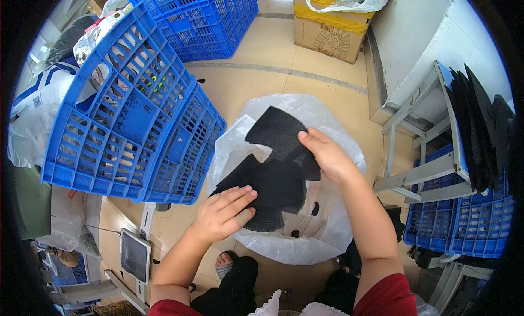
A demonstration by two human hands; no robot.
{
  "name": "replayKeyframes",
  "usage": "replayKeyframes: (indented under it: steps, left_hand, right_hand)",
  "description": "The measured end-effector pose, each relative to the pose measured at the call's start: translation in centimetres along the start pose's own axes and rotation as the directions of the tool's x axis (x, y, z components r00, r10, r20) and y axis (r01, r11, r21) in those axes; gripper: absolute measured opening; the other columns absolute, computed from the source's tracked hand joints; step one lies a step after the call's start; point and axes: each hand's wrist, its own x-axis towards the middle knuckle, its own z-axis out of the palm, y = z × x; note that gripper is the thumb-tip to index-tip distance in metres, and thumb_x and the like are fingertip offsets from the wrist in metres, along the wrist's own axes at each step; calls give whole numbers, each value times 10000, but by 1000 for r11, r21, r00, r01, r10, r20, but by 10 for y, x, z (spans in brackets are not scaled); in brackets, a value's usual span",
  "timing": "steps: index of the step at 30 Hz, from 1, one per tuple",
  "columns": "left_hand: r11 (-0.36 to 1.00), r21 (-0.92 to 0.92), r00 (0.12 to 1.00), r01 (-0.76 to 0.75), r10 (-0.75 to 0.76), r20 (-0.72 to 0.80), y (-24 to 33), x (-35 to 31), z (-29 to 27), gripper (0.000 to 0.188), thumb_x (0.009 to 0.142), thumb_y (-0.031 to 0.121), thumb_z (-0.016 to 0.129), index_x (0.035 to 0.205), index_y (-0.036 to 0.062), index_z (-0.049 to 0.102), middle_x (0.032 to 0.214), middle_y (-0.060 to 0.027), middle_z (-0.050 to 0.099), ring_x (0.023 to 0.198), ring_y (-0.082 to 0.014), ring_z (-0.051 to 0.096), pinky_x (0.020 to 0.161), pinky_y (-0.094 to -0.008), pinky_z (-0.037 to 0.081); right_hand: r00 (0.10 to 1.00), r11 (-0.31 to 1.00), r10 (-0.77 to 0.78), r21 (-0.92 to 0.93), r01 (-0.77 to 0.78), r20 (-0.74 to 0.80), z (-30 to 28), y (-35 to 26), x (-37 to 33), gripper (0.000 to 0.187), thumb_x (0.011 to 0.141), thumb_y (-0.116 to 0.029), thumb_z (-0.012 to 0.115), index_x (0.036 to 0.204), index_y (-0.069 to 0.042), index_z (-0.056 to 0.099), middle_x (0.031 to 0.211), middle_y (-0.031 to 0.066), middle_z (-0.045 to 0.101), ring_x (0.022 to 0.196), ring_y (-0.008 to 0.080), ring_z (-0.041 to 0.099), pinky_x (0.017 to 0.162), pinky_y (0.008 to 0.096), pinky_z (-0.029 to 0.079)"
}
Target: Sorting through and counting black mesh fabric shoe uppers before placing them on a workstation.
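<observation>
Black cut pieces of mesh-like sheet material (281, 179) are held up between my hands, overlapping one another with notched and curved edges. My left hand (222, 213) grips their lower left edge, with a beige wrap on its thumb. On the upper right, my right hand (327, 156) pinches them between thumb and fingers. Directly below is a large white plastic bag (341, 119), its mouth spread wide. Inside it lie small black scraps (315, 209). How many sheets are in my hands I cannot tell.
A tilted blue plastic crate (134, 116) stands close on the left, with more stacked blue crates (210, 24) behind. At the far side is a cardboard box (327, 34). On the right, a grey-white stool (436, 179) bears a stack of black sheets (475, 130). A tablet (135, 256) is at lower left.
</observation>
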Motion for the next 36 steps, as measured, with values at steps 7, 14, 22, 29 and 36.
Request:
replayKeyframes:
  steps: [7,14,22,29,36]
  left_hand:
    - [1000,5,995,-24,23,99,1,-3,-1,186,715,112,622,897,90,595,1104,-106,618,997,-242,611,768,-325,538]
    - [994,15,972,-109,103,210,9,3,1,220,722,137,597,942,122,615,1083,-92,628,979,-239,614,793,-326,530]
    - [998,-7,983,-70,70,169,15,-5,-3,263,689,149,606,949,136,640,1015,-62,623,911,-223,588,714,-329,483]
    - [996,74,999,-44,45,-3,13,-8,3,186,687,138,649,873,154,652,1076,-73,607,1038,-225,543,819,-345,449]
    - [1000,3,995,-20,20,95,15,-11,3,209,622,121,691,824,113,638,1031,-91,622,955,-241,585,776,-366,468]
  right_hand:
    - [886,866,-459,-253,432,-59,-40,-79,-42,155,871,-166,623,835,-17,600,710,1,606,629,76,549,559,240,449]
    - [754,328,-501,-713,619,425,47,-48,-43,222,752,-216,681,751,-50,535,686,127,562,667,331,574,581,402,440]
    - [796,406,-299,-685,605,526,77,-13,-33,226,789,-281,631,723,-66,602,632,138,585,605,340,575,565,411,448]
    - [852,826,63,-506,247,520,72,-10,-25,503,904,-471,482,754,-20,644,527,105,541,515,198,540,535,327,436]
    - [821,926,148,-369,80,551,60,-2,-24,694,915,-593,355,954,38,644,755,88,624,682,144,570,603,273,459]
